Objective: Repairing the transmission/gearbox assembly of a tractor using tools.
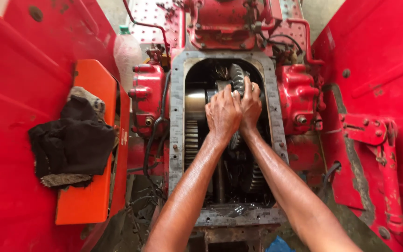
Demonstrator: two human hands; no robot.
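Observation:
Both my hands reach down into an open rectangular housing of a red machine. My left hand lies flat on a toothed gear assembly inside the opening, fingers spread over it. Pressed against it, my right hand grips the same gear from the right side. A bright metal shaft and more gear teeth show to the left of my hands. Deeper parts under my forearms are hidden in shadow.
Red fenders rise on both sides. An orange panel at the left carries dark rags. A clear plastic bottle stands behind it. Red cast housings and hoses flank the opening.

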